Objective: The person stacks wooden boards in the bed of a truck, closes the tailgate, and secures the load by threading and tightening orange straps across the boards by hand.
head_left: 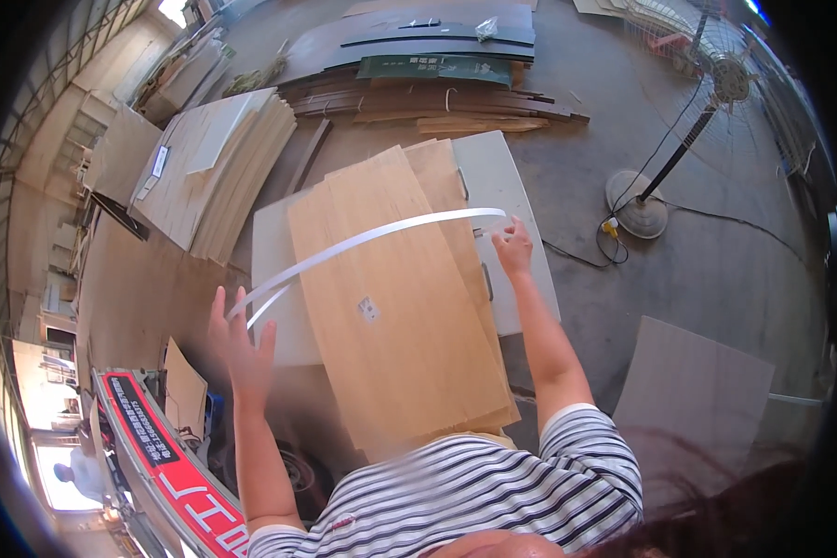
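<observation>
A narrow white strip (367, 234) arches over a stack of light wood-coloured panels (391, 307). My right hand (513, 249) pinches the strip's right end beside the stack. At the strip's left end is my left hand (244, 349), slightly blurred, fingers stretched and apart. The strip meets these fingers, and a second short strand runs back from them toward the stack. Whether the fingers carry any of its weight cannot be told. Beneath the panels, a pale tabletop (274, 237) shows on both sides. A small grey patch lies on the top panel.
A standing fan (637, 203) with a trailing cable is at right. Stacked boards (219, 177) stand at left, and long dark panels (437, 37) lie at the back. A grey board (693, 400) is at lower right, a red sign (181, 484) at lower left.
</observation>
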Demonstrator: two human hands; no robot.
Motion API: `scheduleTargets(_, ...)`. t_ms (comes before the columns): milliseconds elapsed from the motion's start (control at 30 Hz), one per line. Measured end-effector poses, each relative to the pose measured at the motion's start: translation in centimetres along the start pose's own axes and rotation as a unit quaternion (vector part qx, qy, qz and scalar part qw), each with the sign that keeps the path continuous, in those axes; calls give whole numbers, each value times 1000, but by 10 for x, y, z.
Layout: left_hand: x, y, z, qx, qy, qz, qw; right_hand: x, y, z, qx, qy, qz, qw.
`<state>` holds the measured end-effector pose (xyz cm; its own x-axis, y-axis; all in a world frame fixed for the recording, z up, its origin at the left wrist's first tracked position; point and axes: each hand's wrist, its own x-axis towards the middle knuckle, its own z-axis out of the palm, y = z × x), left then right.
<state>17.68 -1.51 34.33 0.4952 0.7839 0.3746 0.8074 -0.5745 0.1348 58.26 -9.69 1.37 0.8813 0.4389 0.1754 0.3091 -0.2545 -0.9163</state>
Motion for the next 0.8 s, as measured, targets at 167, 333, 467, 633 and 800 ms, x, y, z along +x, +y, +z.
scheduleTargets(167,-13,-39,25,-28,-7,1,1000,-101,8,-47,-66,-94,16,993)
scheduleTargets(333,-40,-75,63,-70,-23,-29,997,-272,-1,-96,-236,-205,198,929)
scheduleTargets(467,-119,-120,137,-147,-193,-110,964,-307,-12,-94,-260,-201,194,924)
scheduleTargets(633,-261,-146,211,-211,-311,-233,897,-299,-35,-103,-287,-210,246,901)
scheduleTargets(800,-332,-171,249,-442,-397,-278,755,-294,-51,-140,-315,-215,300,875)
